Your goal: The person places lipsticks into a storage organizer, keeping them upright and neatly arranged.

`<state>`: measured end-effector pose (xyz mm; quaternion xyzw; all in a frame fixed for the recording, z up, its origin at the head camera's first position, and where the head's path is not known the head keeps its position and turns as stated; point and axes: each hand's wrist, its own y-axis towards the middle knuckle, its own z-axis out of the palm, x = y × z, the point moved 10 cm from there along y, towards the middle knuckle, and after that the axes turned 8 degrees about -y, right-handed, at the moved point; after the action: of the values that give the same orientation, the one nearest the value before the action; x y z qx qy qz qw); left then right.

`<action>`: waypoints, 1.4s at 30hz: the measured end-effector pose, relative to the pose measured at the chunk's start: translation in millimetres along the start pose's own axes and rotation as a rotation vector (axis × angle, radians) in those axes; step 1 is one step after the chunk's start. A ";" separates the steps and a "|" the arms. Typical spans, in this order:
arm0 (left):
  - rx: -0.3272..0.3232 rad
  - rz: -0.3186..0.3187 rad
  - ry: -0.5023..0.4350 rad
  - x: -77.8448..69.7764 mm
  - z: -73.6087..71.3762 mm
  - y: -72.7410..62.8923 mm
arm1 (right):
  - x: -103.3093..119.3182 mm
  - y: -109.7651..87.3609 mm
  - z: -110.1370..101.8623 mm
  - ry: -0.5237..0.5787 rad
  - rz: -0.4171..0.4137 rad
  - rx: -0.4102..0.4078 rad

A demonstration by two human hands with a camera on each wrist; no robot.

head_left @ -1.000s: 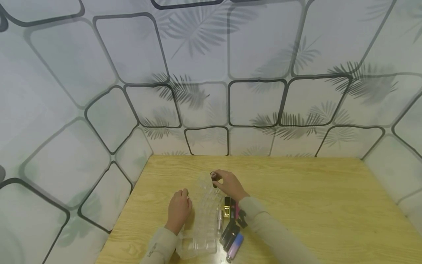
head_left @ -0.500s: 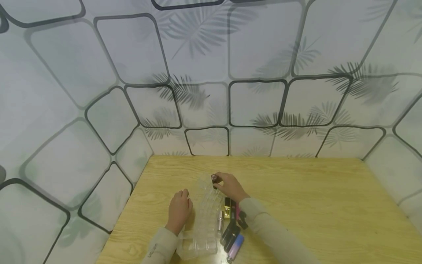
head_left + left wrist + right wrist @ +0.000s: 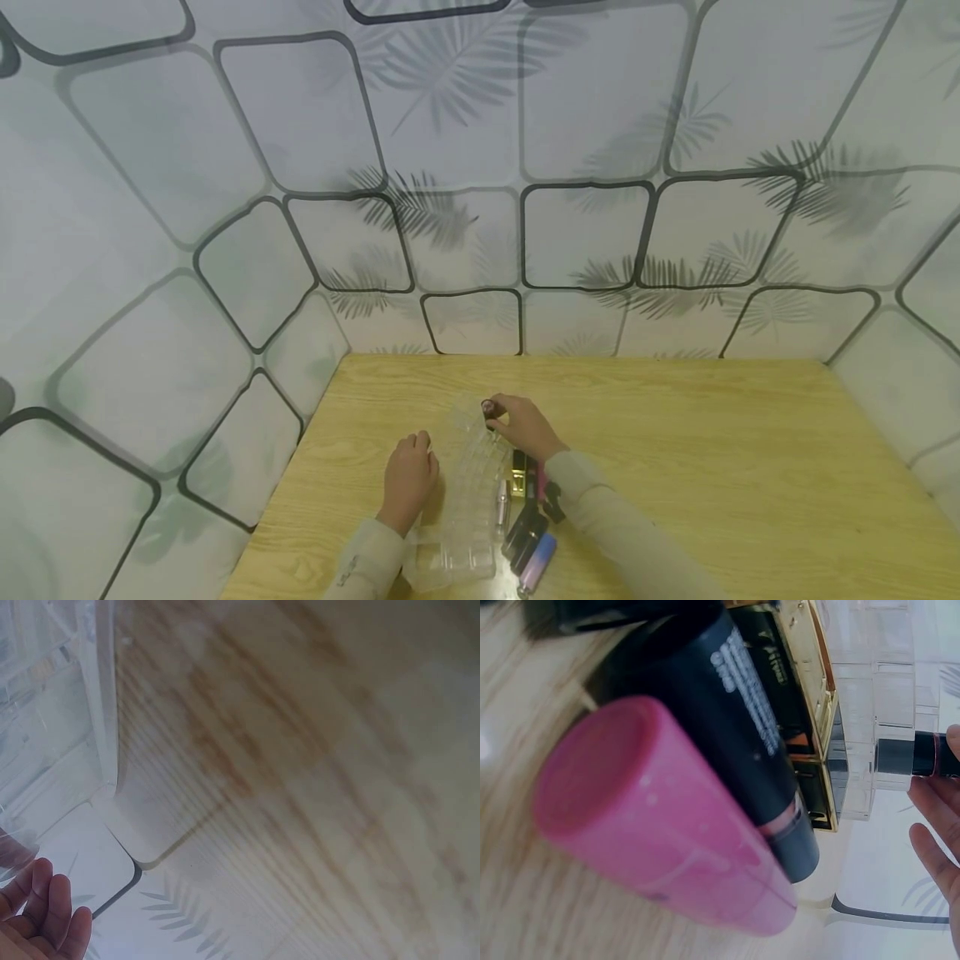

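My right hand (image 3: 525,423) pinches a dark lipstick tube (image 3: 489,414) upright at the far end of a clear plastic organizer (image 3: 468,500). In the right wrist view the lipstick's black end (image 3: 896,756) overlaps the clear walls of the compartments (image 3: 892,682). My left hand (image 3: 409,479) lies along the organizer's left side, its fingers pointing forward. The left wrist view shows those fingers (image 3: 56,904) loosely bent, close to the clear plastic (image 3: 101,697), with the thumb partly hidden.
Right of the organizer lie a gold-and-black lipstick (image 3: 518,475), a silver tube (image 3: 502,502), black tubes (image 3: 527,529) and a blue-purple tube (image 3: 537,565). A pink tube (image 3: 667,817) rests beneath my right wrist. The wooden table (image 3: 712,450) meets a patterned wall (image 3: 585,233) behind.
My right hand has come down slightly and a little nearer with the lipstick tube, toward the organizer's far end. The left hand stays almost where it was.
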<state>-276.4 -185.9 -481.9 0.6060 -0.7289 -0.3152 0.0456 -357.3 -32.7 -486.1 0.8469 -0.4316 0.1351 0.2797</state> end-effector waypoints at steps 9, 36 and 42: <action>0.008 -0.008 -0.006 1.4 0.7 -0.5 | -0.9 -0.6 0.6 -0.012 -0.001 0.012; -0.016 0.001 0.061 0.1 -1.3 -1.2 | -1.5 -5.6 -1.5 -0.158 -0.001 0.072; -0.041 0.019 0.072 -1.9 -4.1 -2.2 | -5.5 -11.2 -5.7 -0.171 0.040 0.095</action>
<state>-272.2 -186.0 -479.1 0.6090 -0.7260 -0.3074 0.0872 -351.5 -20.4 -488.1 0.8588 -0.4638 0.0885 0.1986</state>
